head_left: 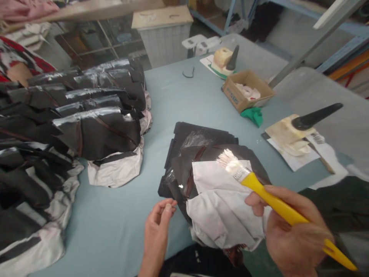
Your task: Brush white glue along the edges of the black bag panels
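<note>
A flat paint brush with a yellow handle is gripped in my right hand. Its pale, wet-looking bristles are over the light lining cloth of a dark brown bag piece. Under this piece lies a black flat panel with whitish smears. My left hand is closed, thumb against curled fingers, close to the left edge of the dark piece. Whether it pinches that edge is hidden. Light grey lining bunches toward my body.
Rows of similar dark pieces with white-smeared edges cover the table's left side. At right stand a glue-stained block with a black cone, a cardboard box and a green cloth. Another person's arm shows far left.
</note>
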`<action>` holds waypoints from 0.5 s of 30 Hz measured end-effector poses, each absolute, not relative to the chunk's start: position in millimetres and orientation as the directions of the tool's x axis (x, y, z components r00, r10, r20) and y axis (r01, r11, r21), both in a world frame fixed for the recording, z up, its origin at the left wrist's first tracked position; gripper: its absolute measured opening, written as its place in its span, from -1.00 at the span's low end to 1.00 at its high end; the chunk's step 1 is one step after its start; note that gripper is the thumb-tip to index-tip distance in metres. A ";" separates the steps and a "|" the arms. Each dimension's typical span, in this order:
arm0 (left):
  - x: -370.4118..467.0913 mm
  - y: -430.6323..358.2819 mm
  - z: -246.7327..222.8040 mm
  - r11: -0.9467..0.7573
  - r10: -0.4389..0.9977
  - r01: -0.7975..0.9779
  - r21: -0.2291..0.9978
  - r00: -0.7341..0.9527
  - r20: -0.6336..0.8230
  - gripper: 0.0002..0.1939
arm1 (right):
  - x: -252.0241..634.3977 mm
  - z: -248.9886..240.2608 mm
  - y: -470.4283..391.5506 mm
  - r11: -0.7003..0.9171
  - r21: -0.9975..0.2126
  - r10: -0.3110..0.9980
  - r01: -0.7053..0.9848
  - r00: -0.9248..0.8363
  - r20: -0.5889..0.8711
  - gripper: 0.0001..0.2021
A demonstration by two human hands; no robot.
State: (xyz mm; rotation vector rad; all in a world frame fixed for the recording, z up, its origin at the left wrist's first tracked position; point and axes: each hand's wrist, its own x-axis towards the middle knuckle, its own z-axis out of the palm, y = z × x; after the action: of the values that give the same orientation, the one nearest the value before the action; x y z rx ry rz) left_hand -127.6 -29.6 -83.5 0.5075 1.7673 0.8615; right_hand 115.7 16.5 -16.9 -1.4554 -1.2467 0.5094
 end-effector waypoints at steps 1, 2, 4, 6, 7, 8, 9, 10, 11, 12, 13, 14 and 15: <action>-130.9 -22.8 -84.7 0.632 0.707 -0.051 0.773 -0.370 -0.603 -0.42 | 117.9 -16.9 17.5 0.167 -0.915 0.876 0.367 0.372 0.309 -0.54; -134.6 -14.8 -86.7 0.612 0.723 -0.035 0.790 -0.378 -0.578 -0.41 | 120.6 -17.3 18.6 0.176 -0.928 0.867 0.329 0.394 0.304 -0.50; -140.9 3.9 -91.7 0.576 0.754 -0.012 0.818 -0.378 -0.537 -0.36 | 127.3 -18.3 20.6 0.160 -0.943 0.862 0.291 0.424 0.277 -0.49; -143.5 24.7 -97.3 0.555 0.774 -0.006 0.832 -0.363 -0.519 -0.29 | 135.1 -19.7 21.8 0.149 -0.941 0.862 0.305 0.426 0.274 -0.52; -143.4 34.9 -99.9 0.552 0.779 -0.012 0.834 -0.349 -0.521 -0.26 | 139.1 -20.4 21.9 0.147 -0.936 0.861 0.319 0.424 0.280 -0.54; -142.6 44.7 -102.3 0.553 0.782 -0.022 0.833 -0.331 -0.527 -0.23 | 143.0 -21.2 21.9 0.145 -0.934 0.859 0.325 0.427 0.282 -0.55; -141.4 53.9 -104.3 0.553 0.786 -0.031 0.833 -0.311 -0.534 -0.21 | 146.6 -22.1 21.9 0.136 -0.936 0.855 0.325 0.439 0.277 -0.56; -140.1 62.2 -105.9 0.553 0.791 -0.039 0.832 -0.289 -0.539 -0.20 | 149.9 -23.0 22.0 0.121 -0.940 0.845 0.320 0.464 0.267 -0.54; -139.1 69.7 -107.1 0.552 0.796 -0.044 0.833 -0.269 -0.542 -0.20 | 152.7 -23.9 22.4 0.100 -0.945 0.830 0.313 0.498 0.252 -0.52; -138.4 76.6 -108.1 0.550 0.801 -0.044 0.834 -0.256 -0.541 -0.21 | 155.1 -24.7 23.3 0.075 -0.950 0.813 0.304 0.533 0.235 -0.49; -138.2 83.1 -108.9 0.546 0.806 -0.040 0.837 -0.246 -0.538 -0.22 | 156.8 -25.5 24.6 0.054 -0.953 0.791 0.299 0.569 0.223 -0.47; -138.3 89.2 -109.7 0.543 0.811 -0.034 0.839 -0.239 -0.534 -0.24 | 158.0 -26.1 26.2 0.037 -0.954 0.773 0.296 0.596 0.215 -0.45; -138.7 95.2 -110.8 0.540 0.815 -0.029 0.841 -0.232 -0.531 -0.25 | 158.4 -26.6 28.1 0.024 -0.954 0.757 0.298 0.618 0.212 -0.45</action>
State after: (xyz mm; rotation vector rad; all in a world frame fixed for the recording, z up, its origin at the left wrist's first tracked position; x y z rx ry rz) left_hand -138.7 95.2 -110.8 0.6799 1.6207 0.9104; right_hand 158.4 28.1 -26.6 -1.5586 -0.9104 0.4453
